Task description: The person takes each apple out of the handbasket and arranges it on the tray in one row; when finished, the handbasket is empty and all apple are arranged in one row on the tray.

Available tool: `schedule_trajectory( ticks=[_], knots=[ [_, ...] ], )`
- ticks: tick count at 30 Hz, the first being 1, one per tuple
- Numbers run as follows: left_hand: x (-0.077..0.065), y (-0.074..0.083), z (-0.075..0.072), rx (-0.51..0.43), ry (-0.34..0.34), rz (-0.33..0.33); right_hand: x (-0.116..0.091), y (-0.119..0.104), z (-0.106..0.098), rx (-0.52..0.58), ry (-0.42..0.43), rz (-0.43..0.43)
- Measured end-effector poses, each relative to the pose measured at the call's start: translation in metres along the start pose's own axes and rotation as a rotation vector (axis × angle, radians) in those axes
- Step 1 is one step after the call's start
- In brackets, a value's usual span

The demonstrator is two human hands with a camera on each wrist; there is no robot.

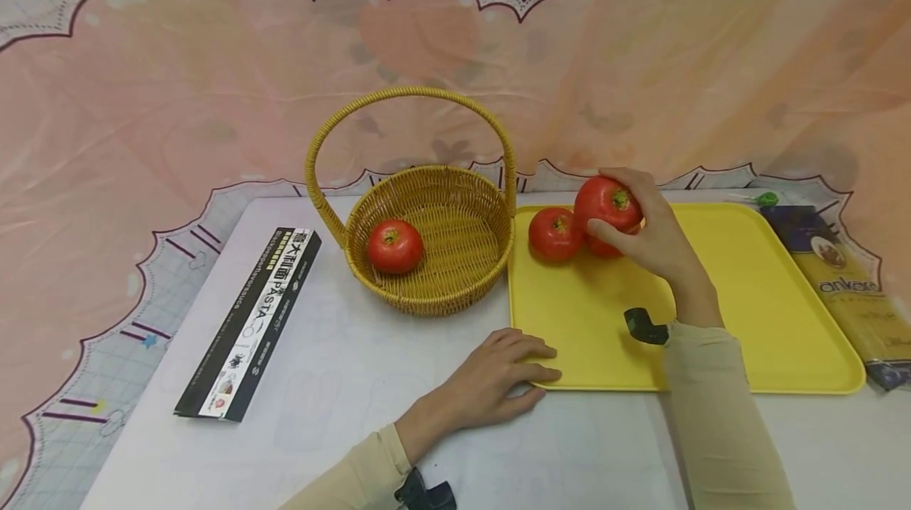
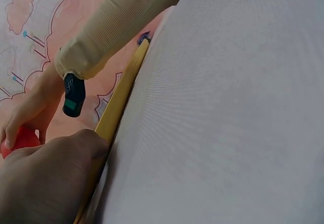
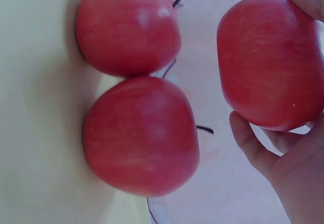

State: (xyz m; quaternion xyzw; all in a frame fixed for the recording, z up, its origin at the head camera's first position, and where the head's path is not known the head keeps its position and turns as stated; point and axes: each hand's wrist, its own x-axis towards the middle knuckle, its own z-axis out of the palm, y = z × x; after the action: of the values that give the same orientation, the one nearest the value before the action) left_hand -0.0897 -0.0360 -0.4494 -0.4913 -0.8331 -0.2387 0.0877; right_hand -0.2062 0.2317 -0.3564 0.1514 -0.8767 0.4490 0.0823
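Observation:
My right hand (image 1: 651, 233) grips a red apple (image 1: 605, 200) between thumb and fingers, above the yellow tray (image 1: 747, 296). In the right wrist view that held apple (image 3: 271, 62) hangs apart from two more apples, a lower one (image 3: 142, 138) and an upper one (image 3: 129, 27), which sit side by side on the tray. From the head, one of these apples (image 1: 554, 234) shows at the tray's left; the other is mostly hidden under the held one. My left hand (image 1: 498, 379) rests with its fingers extended over the tray's near left corner.
A yellow wicker basket (image 1: 455, 300) with a tall handle stands left of the tray, one red apple (image 1: 395, 246) inside. Farther left lies a black and white pasta box (image 1: 249, 324). A gold and blue package (image 1: 840, 289) lies along the tray's right edge. A patterned curtain (image 1: 249, 99) hangs behind.

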Motion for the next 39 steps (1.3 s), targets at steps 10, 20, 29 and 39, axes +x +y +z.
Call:
schedule_trajectory(
  ticks=[10, 20, 29, 39],
  knots=[
    [0.0, 0.0, 0.001, -0.011, -0.001, -0.004, -0.003, 0.008, -0.013, -0.023, 0.015, 0.049],
    [0.0, -0.001, 0.002, -0.005, 0.005, 0.011, -0.008, 0.016, -0.025, -0.049, -0.016, 0.131],
    [0.002, 0.0, 0.0, -0.01, -0.009, -0.005, -0.009, 0.023, -0.033, -0.043, 0.02, 0.166],
    [0.002, -0.001, 0.0, -0.028, -0.012, -0.01, -0.011, 0.032, -0.041, -0.039, 0.042, 0.232]
  ],
)
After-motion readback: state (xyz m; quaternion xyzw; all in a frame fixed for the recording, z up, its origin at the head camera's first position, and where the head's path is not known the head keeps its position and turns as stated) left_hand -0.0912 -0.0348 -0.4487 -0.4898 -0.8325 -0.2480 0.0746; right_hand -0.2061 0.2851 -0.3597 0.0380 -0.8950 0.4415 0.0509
